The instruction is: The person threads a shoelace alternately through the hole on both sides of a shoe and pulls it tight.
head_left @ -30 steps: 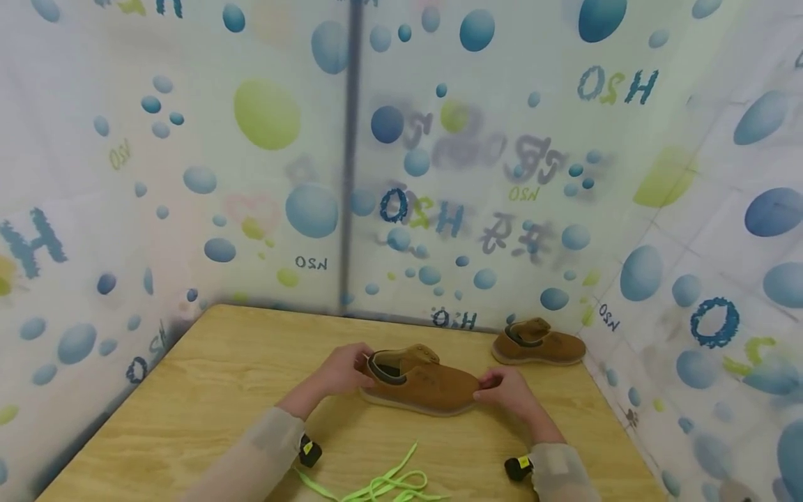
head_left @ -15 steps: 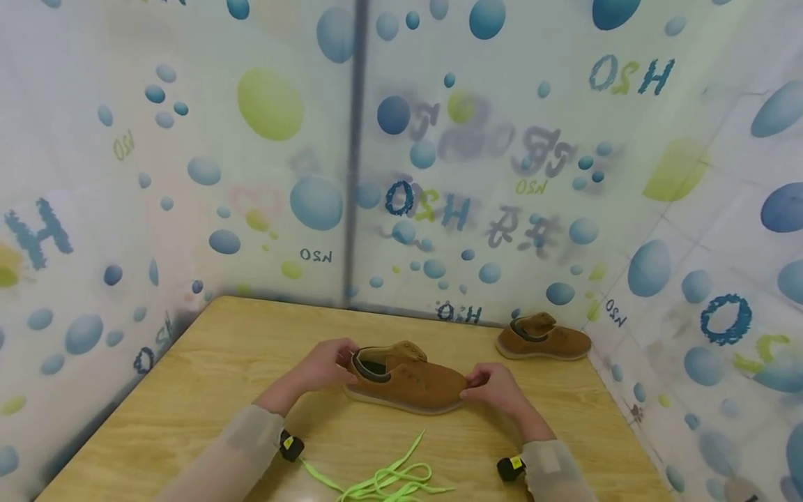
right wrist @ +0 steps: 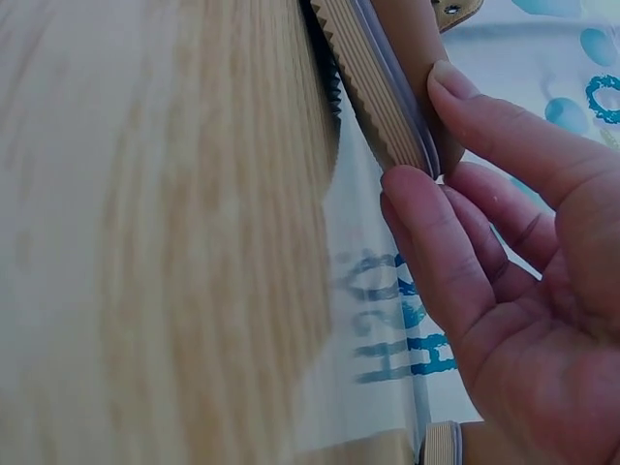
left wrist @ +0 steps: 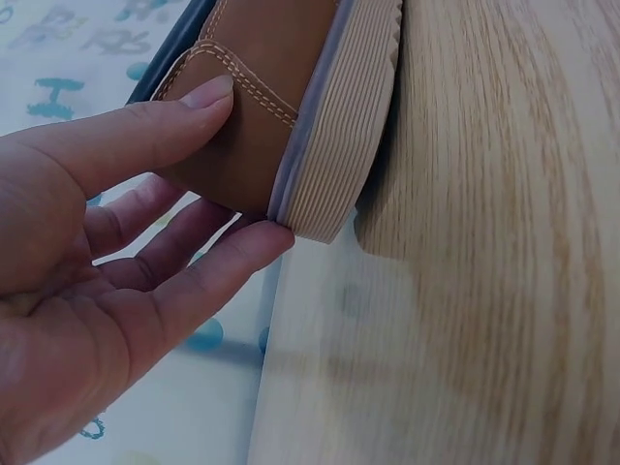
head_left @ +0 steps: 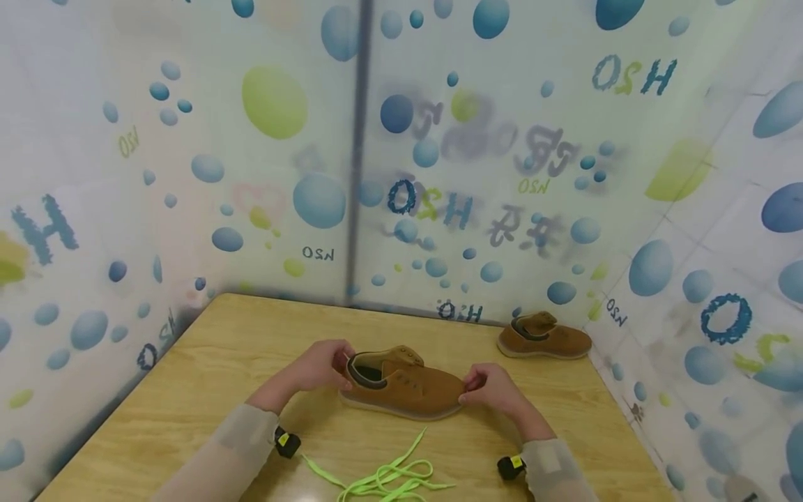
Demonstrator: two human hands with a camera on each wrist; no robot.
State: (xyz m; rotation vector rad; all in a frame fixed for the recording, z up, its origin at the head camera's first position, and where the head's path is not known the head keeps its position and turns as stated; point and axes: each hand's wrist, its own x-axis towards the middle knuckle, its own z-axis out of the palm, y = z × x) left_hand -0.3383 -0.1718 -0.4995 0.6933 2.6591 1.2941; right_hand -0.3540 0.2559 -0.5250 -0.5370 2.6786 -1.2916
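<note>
Brown shoe [head_left: 408,392] sits around the middle of the tabletop [head_left: 157,432], side-on, heel toward the left edge, toe toward the right edge. We see both grips narrow and holding it: left hand [head_left: 323,366] has the heel, thumb on the side, a fingertip down by the sole [left wrist: 344,126]; right hand [head_left: 495,390] pinches the toe.

Risks, our guess: it's held by fingertips at the two ends only, so if one grip slackens, the shoe could slip or roll onto its side. Uneven pull could swing the toe round. Sliding toward the near side could catch the green laces [head_left: 392,481], loose just in front, and trap them underneath. We can't tell whether the sole lies fully flat; if one end is up, letting go early would drop it.

Looks: upright, plain brown upper, double stitching near the heel, dark padded collar, pale ribbed sole with a grey strip above. We spot eyelets with no lace through them; the far flap stands up, folded outward. Second shoe [head_left: 546,343], same kind, well apart near the far right corner, toe also toward the right edge.
</note>
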